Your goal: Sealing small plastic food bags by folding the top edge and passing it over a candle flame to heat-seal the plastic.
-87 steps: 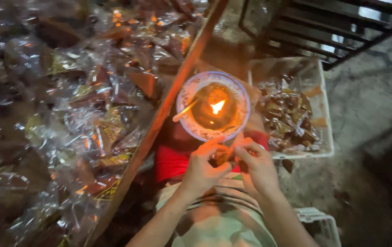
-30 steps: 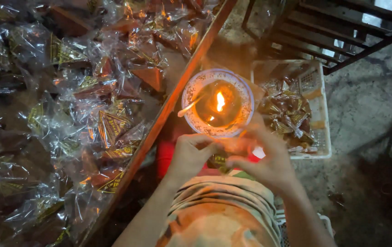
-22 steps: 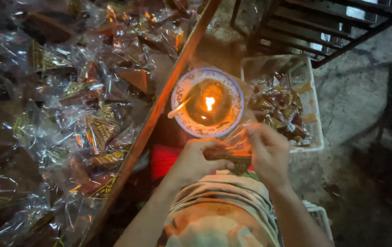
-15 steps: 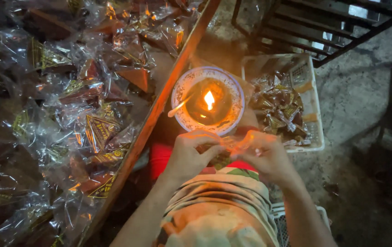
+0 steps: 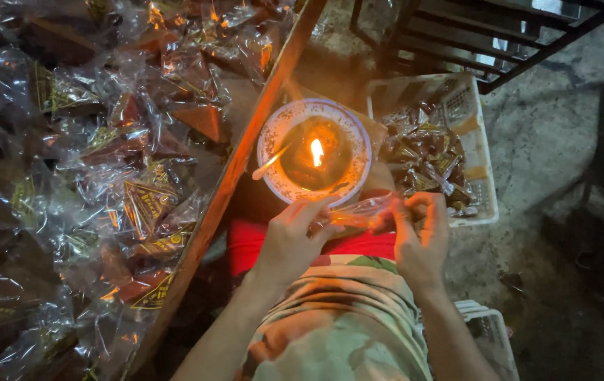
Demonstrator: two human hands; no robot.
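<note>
The left hand and right hand each pinch one end of a small clear plastic packet, stretching it level just below the rim of a patterned bowl. A candle flame burns in the bowl, a little above the packet's edge. Right of the bowl, a white basket holds a modest heap of wrapped packets. Left of a slanting wooden board, a far larger mass of cellophane-wrapped packets lies heaped; whether those are sealed or waiting, I cannot tell.
</note>
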